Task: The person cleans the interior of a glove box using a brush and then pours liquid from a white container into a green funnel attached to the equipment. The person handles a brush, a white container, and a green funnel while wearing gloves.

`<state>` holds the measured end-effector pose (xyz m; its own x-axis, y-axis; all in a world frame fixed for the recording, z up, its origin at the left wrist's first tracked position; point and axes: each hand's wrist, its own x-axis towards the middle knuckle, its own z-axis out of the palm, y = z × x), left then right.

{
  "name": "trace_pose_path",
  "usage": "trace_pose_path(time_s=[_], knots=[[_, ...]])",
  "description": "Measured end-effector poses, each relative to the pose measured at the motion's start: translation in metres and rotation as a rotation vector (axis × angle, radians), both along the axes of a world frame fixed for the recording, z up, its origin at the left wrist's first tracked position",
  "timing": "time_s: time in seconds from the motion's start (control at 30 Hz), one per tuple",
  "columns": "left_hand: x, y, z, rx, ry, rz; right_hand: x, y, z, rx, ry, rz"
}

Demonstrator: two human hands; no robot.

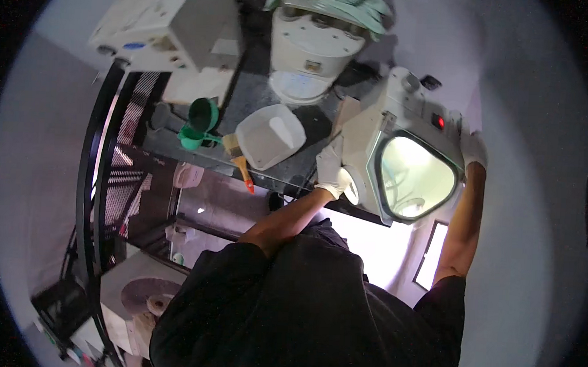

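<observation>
A white cabinet [369, 137] with a lit, rounded window [418, 176] stands on the dark bench to my right. Through the window show a pale interior and a thin hose. My left hand [332, 171], in a white glove, is by the round side opening [351, 185] with its fingers stretched out along the cabinet's left side. Against the right side lies my right hand [474, 149], also gloved. Its fingers look extended, though the tips are partly hidden. A small red light [438, 121] glows on the cabinet's top.
Left of the cabinet are a white plastic tub [271, 136], an orange-handled brush [240, 165] and green scoops [203, 115]. Behind them stand a white machine [316, 50] with a green cloth [334, 5] on top and a boxy white unit [176, 27]. A black metal frame [98, 155] rises at left.
</observation>
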<state>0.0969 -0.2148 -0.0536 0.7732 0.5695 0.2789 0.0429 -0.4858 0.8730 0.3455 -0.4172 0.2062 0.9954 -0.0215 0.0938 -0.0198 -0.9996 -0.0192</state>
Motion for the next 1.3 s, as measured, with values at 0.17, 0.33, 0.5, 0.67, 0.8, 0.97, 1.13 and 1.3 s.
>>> trace_pose_path(time_s=[0.17, 0.33, 0.5, 0.67, 0.8, 0.97, 1.13, 1.3], knots=[[-0.003, 0.000, -0.015, 0.227, 0.418, -0.011, 0.002, 0.037, -0.004, 0.036, 0.108, 0.056], [-0.007, -0.003, -0.008, 0.265, 0.278, 0.015, 0.039, 0.008, -0.024, -0.078, -0.073, 0.163], [-0.002, 0.001, -0.010, 0.260, 0.155, 0.083, 0.037, -0.002, -0.021, 0.000, -0.045, 0.369], [0.008, 0.004, -0.020, 0.158, 0.107, 0.054, 0.045, -0.005, 0.000, -0.027, 0.130, 0.561], [-0.002, 0.005, -0.001, 0.080, 0.056, 0.012, 0.051, -0.006, 0.024, -0.103, 0.355, 0.741], [-0.007, 0.005, 0.008, 0.060, 0.027, 0.014, 0.028, 0.029, 0.031, -0.175, 0.162, 0.457], [0.018, 0.003, -0.053, -0.546, -0.212, 0.026, 0.028, 0.037, 0.038, -0.369, 0.290, 0.587], [0.023, -0.009, -0.018, -1.184, -0.276, -0.040, 0.049, 0.017, 0.036, -0.174, 0.314, 0.533]])
